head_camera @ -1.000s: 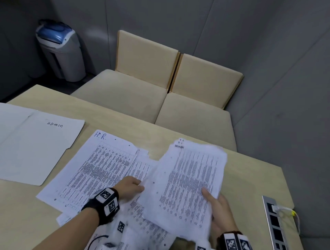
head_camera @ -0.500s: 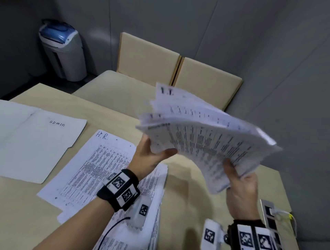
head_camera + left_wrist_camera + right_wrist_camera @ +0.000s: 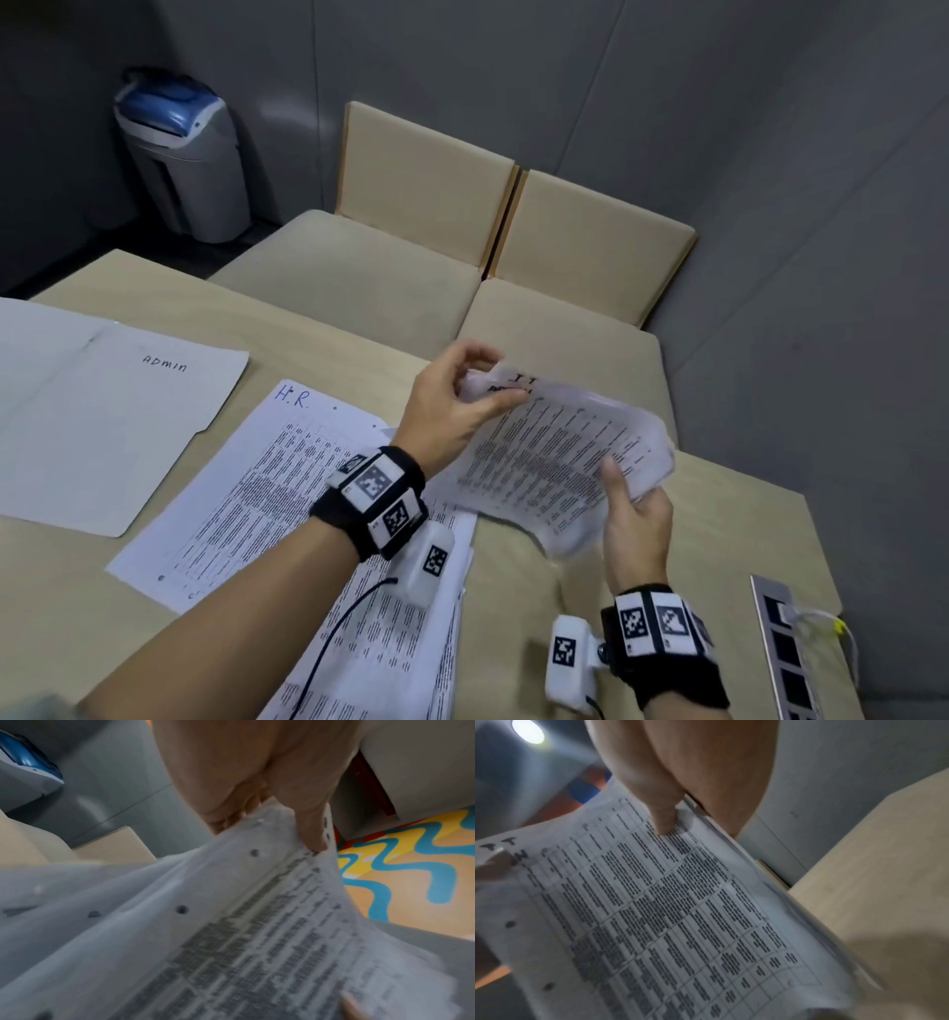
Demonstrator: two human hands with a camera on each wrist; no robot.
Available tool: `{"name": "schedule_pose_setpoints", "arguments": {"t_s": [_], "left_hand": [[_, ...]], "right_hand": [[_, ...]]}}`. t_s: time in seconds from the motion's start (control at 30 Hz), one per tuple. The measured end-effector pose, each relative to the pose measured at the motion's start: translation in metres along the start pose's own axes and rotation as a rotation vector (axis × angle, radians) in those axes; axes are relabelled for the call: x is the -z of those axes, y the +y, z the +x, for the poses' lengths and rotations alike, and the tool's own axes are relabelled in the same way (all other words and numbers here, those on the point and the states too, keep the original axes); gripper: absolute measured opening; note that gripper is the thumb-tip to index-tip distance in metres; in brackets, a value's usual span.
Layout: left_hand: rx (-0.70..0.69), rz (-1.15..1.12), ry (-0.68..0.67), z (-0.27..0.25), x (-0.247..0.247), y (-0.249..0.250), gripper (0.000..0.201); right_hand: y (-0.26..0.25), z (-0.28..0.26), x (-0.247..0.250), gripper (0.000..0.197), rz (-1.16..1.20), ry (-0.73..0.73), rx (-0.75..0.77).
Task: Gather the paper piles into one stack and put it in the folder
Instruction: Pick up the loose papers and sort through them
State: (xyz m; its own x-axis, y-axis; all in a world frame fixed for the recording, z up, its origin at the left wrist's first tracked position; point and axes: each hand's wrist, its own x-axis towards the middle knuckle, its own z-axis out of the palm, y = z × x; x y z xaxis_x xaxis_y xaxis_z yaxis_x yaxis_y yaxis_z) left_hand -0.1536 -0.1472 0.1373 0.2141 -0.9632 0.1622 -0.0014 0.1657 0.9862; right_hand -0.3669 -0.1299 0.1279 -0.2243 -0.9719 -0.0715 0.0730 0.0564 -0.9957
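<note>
A sheaf (image 3: 554, 462) of printed sheets is held in the air over the table's (image 3: 744, 519) far edge, gripped at two ends. The top corner is pinched by the left hand (image 3: 452, 411), thumb curled over the sheets; the lower edge is clamped by the right hand (image 3: 634, 519), thumb on top, fingers hidden beneath. The sheaf is seen bowed and sagging between the two grips, its edges fanned in the right wrist view — light, floppy stuff, judged liable to slide sheet over sheet if the pinch is loosened. A firmer hold would likely be had along two opposite edges, so that the sheets can be knocked square against the table. More paper (image 3: 246, 493), headed "H.R.", is left lying flat on the table under the left forearm, with further sheets (image 3: 390, 658) nearer the body. The folder (image 3: 102, 426), marked "ADMIN", is lying well apart at the left, with nothing on it. The gathering is judged only begun; nothing is in the folder yet.
</note>
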Motion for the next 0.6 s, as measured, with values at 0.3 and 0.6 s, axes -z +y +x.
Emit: {"name": "schedule_pose_setpoints", "arguments": {"t_s": [0.3, 0.6], "left_hand": [[0.203, 0.006, -0.023, -0.022, 0.004, -0.04, 0.014], [0.211, -0.006, 0.059, -0.027, 0.031, -0.064, 0.046]], "right_hand": [[0.009, -0.001, 0.011, 0.024, 0.006, 0.018, -0.005], [0.009, 0.006, 0.005, 0.014, 0.09, -0.04, -0.068]]}}
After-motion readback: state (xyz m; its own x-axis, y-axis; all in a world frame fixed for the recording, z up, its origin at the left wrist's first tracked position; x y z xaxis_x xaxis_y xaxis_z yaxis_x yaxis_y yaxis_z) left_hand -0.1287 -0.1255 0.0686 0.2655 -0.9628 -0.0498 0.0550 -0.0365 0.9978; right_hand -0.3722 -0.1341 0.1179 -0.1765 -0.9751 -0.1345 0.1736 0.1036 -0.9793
